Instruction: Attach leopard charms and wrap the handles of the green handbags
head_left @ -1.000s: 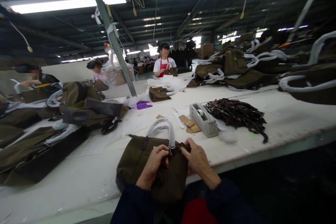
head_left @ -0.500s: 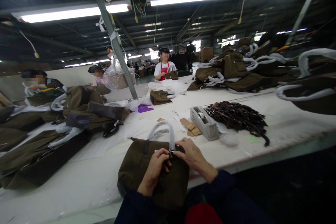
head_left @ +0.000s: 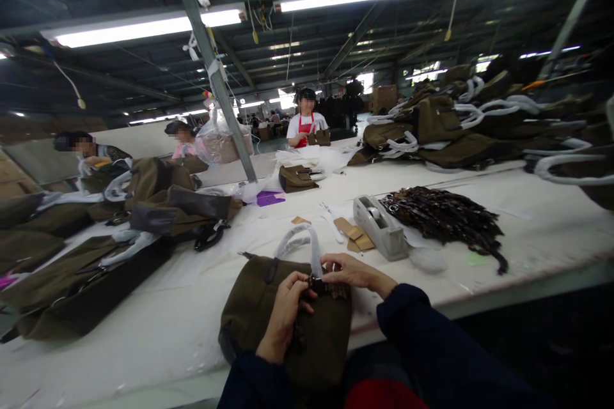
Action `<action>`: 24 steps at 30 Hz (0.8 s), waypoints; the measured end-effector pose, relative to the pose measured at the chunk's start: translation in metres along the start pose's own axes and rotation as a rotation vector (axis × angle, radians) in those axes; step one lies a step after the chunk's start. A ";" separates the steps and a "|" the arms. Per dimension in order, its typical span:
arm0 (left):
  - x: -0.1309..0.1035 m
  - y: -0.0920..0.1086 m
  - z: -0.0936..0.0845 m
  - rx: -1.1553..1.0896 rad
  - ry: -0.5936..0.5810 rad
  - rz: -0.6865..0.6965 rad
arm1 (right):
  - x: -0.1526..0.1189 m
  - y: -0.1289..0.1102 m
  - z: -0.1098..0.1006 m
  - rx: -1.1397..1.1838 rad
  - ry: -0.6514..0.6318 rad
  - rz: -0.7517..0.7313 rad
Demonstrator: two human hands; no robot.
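Note:
An olive-brown handbag (head_left: pixel 254 307) with dark trim leans at the table's front edge before me. Clear wrap covers its raised pale handle (head_left: pixel 315 252). My left hand (head_left: pixel 288 310) is closed in a pinch on the dark fitting at the handle's near base. Right beside it, the curled fingers of my right hand (head_left: pixel 348 271) close on a dark brown tassel-like piece (head_left: pixel 338 289), which hangs below them against the bag. My fingers partly hide the fitting and the piece's upper end.
Behind the bag lie tan cards (head_left: pixel 355 234), a grey tape dispenser (head_left: pixel 381 227) and a heap of dark brown tassel-like strips (head_left: pixel 446 220). More handbags pile up left (head_left: pixel 182 211) and right (head_left: pixel 436 121). A slanted post (head_left: pixel 215 70) rises mid-table; co-workers sit or stand beyond.
My right hand has turned and its fingers have curled; the brown piece now shows beneath them. My left hand keeps its pinch at the handle base. The whole view has shifted slightly.

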State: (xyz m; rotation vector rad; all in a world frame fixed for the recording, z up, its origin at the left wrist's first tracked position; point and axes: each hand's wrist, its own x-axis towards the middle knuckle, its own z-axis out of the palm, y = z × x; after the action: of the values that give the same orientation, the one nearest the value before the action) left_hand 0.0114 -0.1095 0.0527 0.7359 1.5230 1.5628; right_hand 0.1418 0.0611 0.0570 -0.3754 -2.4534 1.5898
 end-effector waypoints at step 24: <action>0.008 -0.009 0.003 0.215 -0.019 0.039 | 0.002 0.010 0.005 -0.182 0.108 -0.081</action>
State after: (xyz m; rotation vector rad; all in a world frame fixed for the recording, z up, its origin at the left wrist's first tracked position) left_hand 0.0115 -0.1014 0.0428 0.9027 1.6890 1.4294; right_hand 0.1395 0.0611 0.0456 -0.3738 -2.5027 1.2844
